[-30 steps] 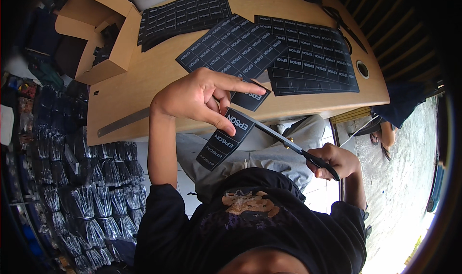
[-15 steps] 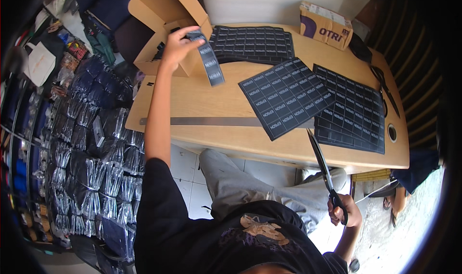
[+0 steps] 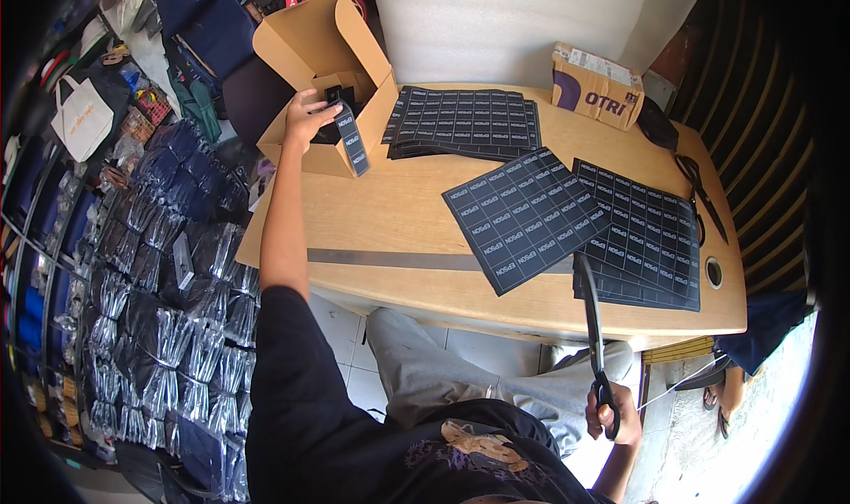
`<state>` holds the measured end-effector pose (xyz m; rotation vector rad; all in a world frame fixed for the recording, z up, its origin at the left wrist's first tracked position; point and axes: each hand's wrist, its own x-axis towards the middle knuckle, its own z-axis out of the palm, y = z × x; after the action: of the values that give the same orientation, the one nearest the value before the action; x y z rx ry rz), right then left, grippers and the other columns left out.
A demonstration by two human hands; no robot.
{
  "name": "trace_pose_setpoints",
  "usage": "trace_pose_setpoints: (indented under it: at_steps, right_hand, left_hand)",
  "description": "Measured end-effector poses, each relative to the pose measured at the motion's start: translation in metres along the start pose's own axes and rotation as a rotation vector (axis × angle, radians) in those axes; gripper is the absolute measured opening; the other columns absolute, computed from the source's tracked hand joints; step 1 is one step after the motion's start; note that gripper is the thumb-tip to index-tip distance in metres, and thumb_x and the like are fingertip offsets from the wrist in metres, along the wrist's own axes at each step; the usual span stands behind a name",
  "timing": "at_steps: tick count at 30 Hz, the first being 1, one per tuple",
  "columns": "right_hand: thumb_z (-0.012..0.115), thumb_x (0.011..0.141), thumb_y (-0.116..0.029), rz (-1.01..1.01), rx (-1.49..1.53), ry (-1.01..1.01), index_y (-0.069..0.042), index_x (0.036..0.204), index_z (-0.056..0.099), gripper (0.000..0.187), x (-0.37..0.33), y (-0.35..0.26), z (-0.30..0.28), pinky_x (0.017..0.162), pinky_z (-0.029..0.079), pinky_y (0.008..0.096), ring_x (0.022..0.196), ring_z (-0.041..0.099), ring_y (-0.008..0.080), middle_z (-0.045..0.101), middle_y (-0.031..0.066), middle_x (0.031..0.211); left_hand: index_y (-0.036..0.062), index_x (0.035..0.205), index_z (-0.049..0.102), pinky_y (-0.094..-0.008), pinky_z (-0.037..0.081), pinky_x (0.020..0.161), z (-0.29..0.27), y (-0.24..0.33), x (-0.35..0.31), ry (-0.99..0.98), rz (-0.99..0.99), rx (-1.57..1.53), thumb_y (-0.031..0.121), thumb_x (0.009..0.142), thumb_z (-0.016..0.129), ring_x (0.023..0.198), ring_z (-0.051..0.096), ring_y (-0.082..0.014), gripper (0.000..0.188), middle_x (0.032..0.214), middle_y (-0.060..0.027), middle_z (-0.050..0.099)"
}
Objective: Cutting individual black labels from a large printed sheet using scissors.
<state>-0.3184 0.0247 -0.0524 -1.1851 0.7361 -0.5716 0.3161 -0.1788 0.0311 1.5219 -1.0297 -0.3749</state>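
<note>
My left hand (image 3: pixel 308 125) is at the open cardboard box (image 3: pixel 386 119), its fingers pinching the upper end of a narrow strip of black labels (image 3: pixel 353 143). The strip hangs at an angle over the box's front edge. At the lower right, my right hand (image 3: pixel 622 417) grips the black handles of long scissors (image 3: pixel 592 323), their closed blades pointing up beyond the table's front edge. Near the blade tips lie a tilted black label sheet (image 3: pixel 527 225) and another pile of such sheets (image 3: pixel 651 225), which it partly overlaps.
A further stack of label sheets (image 3: pixel 465 119) lies beside the box. A metal ruler (image 3: pixel 390 259) runs along the table's front. At the right are a taped carton (image 3: pixel 595 88), a second pair of scissors (image 3: pixel 701 199) and a table hole (image 3: pixel 714 272). Plastic-wrapped bundles (image 3: pixel 168 353) fill the left side.
My left hand has carried the label strip leftward from above the table to the box's opening. The scissors in my right hand now stand more upright. The whole view has shifted.
</note>
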Motion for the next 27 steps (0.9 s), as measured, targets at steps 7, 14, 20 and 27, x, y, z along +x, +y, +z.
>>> trace_pose_setpoints:
  at_steps: [7,14,20,27]
  right_hand:
    - [0.074,0.060,-0.064,-0.348,-0.032,0.285,-0.003,0.071,0.050,0.066,0.057,-0.013,0.046,0.050,0.036,0.0202,0.055,0.047,0.0067,0.051,-0.0009,0.062]
    - [0.080,0.068,-0.035,-0.629,0.134,0.272,0.000,0.094,0.049,0.053,0.110,-0.048,0.080,0.048,0.032,0.0167,0.053,0.040,0.0016,0.059,0.0038,0.079]
    - [0.073,0.072,0.001,-0.745,-0.023,0.445,0.000,0.098,0.051,0.034,0.108,-0.064,0.088,0.047,0.026,0.0177,0.051,0.035,0.0000,0.044,-0.0050,0.064]
    - [0.070,0.076,-0.002,-0.702,0.033,0.501,-0.001,0.097,0.051,0.029,0.113,-0.061,0.086,0.047,0.025,0.0168,0.052,0.035,-0.0012,0.041,-0.0076,0.060]
  left_hand:
    - [0.0005,0.091,0.052,-0.0248,0.051,0.071,0.087,0.106,-0.150,-0.526,0.298,-0.289,-0.008,0.073,0.069,0.084,0.061,-0.0139,0.026,0.093,-0.0092,0.061]
    - [-0.0068,0.086,0.062,-0.0270,0.056,0.071,0.124,0.153,-0.255,-0.930,0.418,-0.394,-0.011,0.073,0.067,0.082,0.063,-0.0163,0.014,0.089,-0.0123,0.063]
    - [-0.0073,0.085,0.063,-0.0251,0.054,0.069,0.141,0.161,-0.268,-1.013,0.369,-0.450,-0.009,0.072,0.069,0.078,0.062,-0.0159,0.014,0.089,-0.0145,0.061]
    - [-0.0045,0.095,0.063,-0.0242,0.054,0.067,0.156,0.142,-0.289,-0.885,0.357,-0.580,-0.006,0.074,0.069,0.083,0.060,-0.0132,0.022,0.093,-0.0097,0.059]
